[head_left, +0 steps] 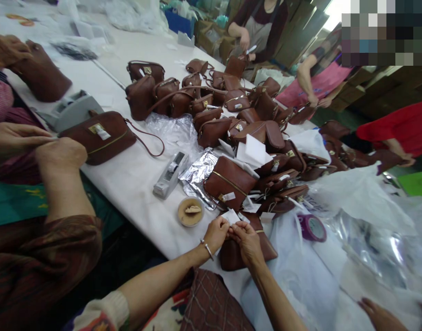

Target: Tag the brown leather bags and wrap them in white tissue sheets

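Note:
Both of my hands meet over a brown leather handbag at the table's near edge. My left hand, with a bracelet on its wrist, is closed in a pinch. Opposite it, my right hand pinches too, its fingertips touching those of the left. A small white tag sticks up from between the fingertips. Just beyond lies another brown handbag with a gold zip and white tags. Left of my hands stands a round tub of tan paste with a pale piece in it.
A grey tape dispenser and crumpled silver foil lie left of a large heap of handbags. Purple tape rests on plastic bags at right. Several co-workers handle bags around the table; one co-worker's hand is close at left.

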